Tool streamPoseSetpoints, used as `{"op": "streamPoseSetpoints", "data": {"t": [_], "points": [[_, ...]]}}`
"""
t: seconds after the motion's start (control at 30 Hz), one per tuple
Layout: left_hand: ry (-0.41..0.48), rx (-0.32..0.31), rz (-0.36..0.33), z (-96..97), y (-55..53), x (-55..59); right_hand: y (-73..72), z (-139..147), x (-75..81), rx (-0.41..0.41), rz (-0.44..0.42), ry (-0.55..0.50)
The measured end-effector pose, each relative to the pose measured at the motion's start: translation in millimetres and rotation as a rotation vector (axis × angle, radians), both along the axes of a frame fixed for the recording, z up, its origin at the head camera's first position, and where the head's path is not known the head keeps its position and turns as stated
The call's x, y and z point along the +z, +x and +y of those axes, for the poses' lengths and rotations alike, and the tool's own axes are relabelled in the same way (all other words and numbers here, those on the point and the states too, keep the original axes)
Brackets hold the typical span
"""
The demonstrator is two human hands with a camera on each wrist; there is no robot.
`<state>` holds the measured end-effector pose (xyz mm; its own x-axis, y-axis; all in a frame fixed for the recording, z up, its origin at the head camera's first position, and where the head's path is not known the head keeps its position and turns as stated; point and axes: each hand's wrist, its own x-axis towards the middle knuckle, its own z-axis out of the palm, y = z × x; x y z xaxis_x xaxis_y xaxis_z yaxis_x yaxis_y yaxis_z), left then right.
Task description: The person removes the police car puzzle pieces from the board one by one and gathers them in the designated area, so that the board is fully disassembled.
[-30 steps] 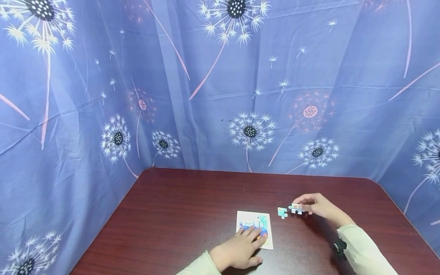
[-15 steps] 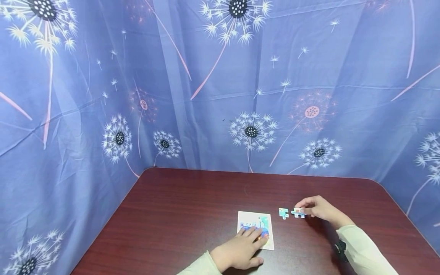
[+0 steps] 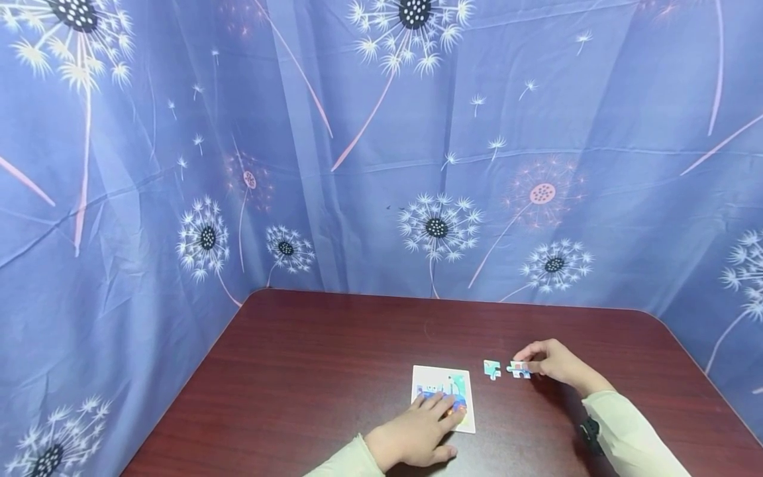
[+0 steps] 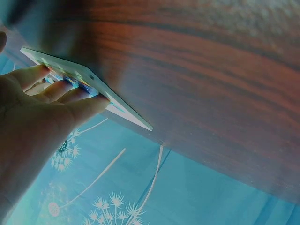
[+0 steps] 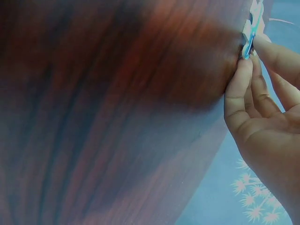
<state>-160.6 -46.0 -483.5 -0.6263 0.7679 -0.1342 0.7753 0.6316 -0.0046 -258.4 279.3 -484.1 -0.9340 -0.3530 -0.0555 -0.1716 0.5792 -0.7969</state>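
My left hand (image 3: 414, 430) lies with fingers spread on a small white-bordered puzzle board (image 3: 424, 375), covering much of its colourful picture. In the left wrist view its fingertips (image 4: 101, 101) press on the board's face. My right hand (image 3: 557, 364) pinches a jigsaw piece (image 3: 517, 370) between thumb and fingers, at the piece's right side. The right wrist view shows that jigsaw piece (image 5: 254, 33) close over the table, its edge between the fingertips. Just left of it, a second jigsaw piece (image 3: 491, 370), mostly light teal, lies on the table with a narrow gap between the two.
The dark red-brown wooden table (image 3: 334, 344) has rounded far corners. Behind it and along the left hangs a blue curtain (image 3: 369, 218) with a dandelion print. A dark watch-like band (image 3: 590, 430) sits at the right sleeve.
My right hand has drawn its jigsaw piece slightly right and nearer to me, widening the gap to the other piece. The left hand has stayed on the board.
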Motion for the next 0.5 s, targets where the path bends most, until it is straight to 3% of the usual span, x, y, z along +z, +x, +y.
{"op": "streamPoseSetpoints", "data": {"t": [0.5], "points": [[-0.015, 0.009, -0.01, 1.4, 0.6, 3.8, 0.9, 0.6, 0.0, 0.005, 0.027, 0.004]]}}
